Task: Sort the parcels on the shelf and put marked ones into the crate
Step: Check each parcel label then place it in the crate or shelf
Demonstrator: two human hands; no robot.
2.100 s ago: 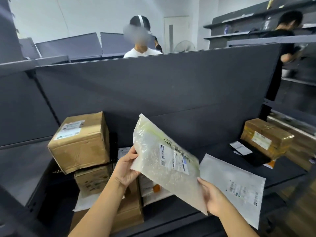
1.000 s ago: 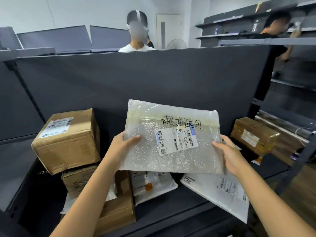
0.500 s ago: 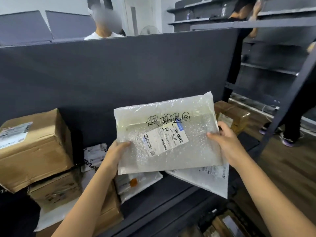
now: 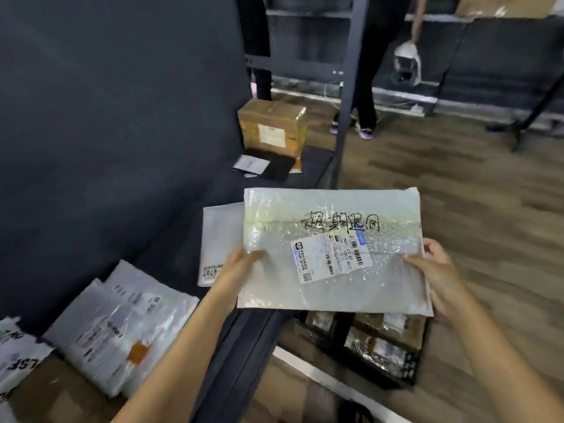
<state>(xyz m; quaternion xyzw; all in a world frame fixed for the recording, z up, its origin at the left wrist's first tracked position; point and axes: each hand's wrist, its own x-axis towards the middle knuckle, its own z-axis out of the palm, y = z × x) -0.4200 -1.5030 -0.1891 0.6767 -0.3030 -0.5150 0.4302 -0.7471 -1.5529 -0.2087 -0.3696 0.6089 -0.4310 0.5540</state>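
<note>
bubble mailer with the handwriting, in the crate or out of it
Out. The left hand and right hand hold the bubble mailer by its side edges in the air; the dark crate sits on the floor below.

Dark grey partition panel (image 4: 106, 117), wood-plank floor (image 4: 457, 178), black metal racking (image 4: 348, 87)
</note>
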